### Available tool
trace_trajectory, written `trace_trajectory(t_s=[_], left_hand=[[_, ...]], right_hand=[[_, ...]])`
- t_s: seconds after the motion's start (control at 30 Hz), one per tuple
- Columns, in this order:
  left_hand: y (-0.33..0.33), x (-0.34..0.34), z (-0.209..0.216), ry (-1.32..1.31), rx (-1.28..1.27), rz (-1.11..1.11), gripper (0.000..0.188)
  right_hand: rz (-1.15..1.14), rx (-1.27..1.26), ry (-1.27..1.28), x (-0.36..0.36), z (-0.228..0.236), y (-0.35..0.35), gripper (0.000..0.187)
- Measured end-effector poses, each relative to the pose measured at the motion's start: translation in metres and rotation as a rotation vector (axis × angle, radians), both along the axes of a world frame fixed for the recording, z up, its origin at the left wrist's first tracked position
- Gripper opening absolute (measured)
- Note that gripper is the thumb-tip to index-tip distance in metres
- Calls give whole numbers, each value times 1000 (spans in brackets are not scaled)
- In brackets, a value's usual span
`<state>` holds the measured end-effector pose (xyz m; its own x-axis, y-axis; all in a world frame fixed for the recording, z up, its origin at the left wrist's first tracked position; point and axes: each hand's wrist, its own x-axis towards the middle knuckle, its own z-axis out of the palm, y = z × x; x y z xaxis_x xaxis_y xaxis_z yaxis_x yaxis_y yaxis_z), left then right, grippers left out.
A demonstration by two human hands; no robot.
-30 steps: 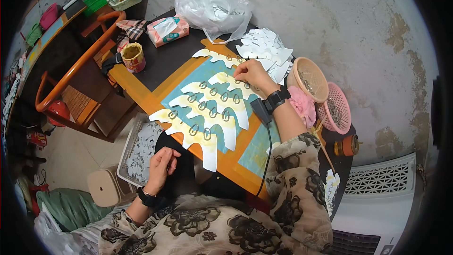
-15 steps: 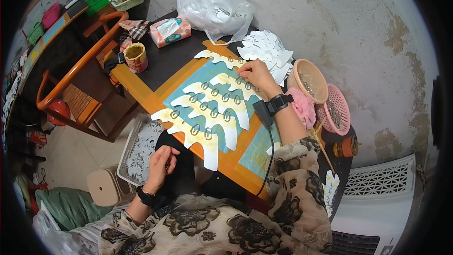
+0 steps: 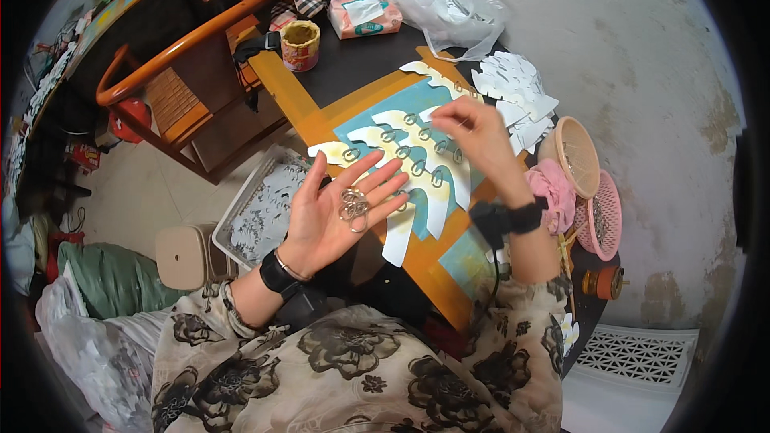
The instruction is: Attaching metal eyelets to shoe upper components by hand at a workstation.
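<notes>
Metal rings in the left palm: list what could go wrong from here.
The metal rings rest in a pile on the open left hand, so a tilt could spill them. The right hand is close over the white scalloped cut-outs and might nudge the wire loops on them askew.

Left hand [image 3: 322, 212] is palm-up, fingers spread, with a little heap of metal rings [image 3: 354, 207] sitting on it. Right hand [image 3: 473, 132] is over the bench [image 3: 345, 87], fingertips pinched, can't really tell if anything's in there. White-and-yellow cutouts [image 3: 459, 190] with metal loops [image 3: 418, 167] on top overlap a blue sheet [image 3: 391, 102].
</notes>
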<state>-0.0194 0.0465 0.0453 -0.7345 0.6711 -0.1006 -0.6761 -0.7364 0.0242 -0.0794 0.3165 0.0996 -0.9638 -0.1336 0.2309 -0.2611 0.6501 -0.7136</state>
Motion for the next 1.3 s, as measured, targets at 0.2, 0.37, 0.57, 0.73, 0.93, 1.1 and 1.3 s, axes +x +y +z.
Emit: trace_trajectory(t_s=[0.2, 0.37, 0.57, 0.73, 0.93, 1.1, 1.3], left_hand=[[5, -10, -20, 144, 369, -113, 87], [11, -1, -1, 62, 28, -89, 87], [3, -6, -15, 56, 18, -94, 84], [15, -5, 7, -82, -200, -61, 78], [19, 1, 24, -201, -453, -26, 54], [-16, 18, -45, 140, -313, -43, 40], [-36, 29, -68, 299, -697, 34, 40]], right_hand=[[366, -83, -73, 50, 14, -73, 13], [337, -41, -114, 53, 2, -78, 13], [286, -159, -277, 52, 20, -88, 11], [395, 44, -58, 64, 14, -84, 10], [321, -313, -354, 46, 24, -67, 6], [-67, -88, -185, -30, -5, 24, 10], [-213, 72, -230, -67, -50, 75, 12]])
